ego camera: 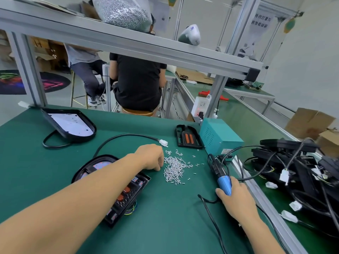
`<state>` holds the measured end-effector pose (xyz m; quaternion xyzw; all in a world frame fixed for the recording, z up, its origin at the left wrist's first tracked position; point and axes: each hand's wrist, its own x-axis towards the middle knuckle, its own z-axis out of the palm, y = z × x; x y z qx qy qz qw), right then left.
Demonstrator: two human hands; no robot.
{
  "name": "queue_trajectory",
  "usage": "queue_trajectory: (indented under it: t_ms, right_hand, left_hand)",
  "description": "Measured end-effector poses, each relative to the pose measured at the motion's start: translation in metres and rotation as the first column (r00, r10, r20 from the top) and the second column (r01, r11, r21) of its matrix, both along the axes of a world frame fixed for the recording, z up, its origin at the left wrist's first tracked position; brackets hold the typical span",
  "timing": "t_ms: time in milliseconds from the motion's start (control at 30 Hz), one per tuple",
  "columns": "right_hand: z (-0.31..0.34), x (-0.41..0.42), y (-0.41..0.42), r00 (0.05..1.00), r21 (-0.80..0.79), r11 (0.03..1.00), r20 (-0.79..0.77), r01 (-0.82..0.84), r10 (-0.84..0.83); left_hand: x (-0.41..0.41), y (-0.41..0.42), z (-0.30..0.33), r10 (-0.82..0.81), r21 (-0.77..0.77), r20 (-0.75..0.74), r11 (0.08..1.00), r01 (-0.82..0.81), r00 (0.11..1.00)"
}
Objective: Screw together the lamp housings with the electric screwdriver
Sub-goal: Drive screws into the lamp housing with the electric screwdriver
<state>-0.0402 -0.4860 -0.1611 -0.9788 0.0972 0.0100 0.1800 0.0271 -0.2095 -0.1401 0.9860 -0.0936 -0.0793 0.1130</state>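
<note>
Hands: right [233,196] gripping blue electric screwdriver [221,173], left [151,157] fingers curled at screws [175,166]; signage unreadable.

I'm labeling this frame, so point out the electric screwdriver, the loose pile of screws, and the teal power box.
electric screwdriver [224,182]: head view, on its blue grip above the right hand.
pile of screws [174,166]: head view, middle of the heap.
teal power box [218,130]: head view, on its top face.
</note>
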Motion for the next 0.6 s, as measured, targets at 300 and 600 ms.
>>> queue_trajectory:
  t_ms: [300, 600]
  right_hand:
    - [-0.007, 0.003, -0.001, 0.999, -0.030, 0.999, 0.040, 0.012, -0.011]
    - [-0.010, 0.009, -0.004, 0.998, -0.006, 1.000, 0.058, 0.006, -0.006]
  left_hand:
    - [-0.003, -0.006, 0.001, -0.087, 0.124, 0.088, 0.989, 0.075, 0.992]
    - [-0.009, -0.010, 0.006, -0.079, 0.088, 0.022, 0.993, 0.077, 0.997]
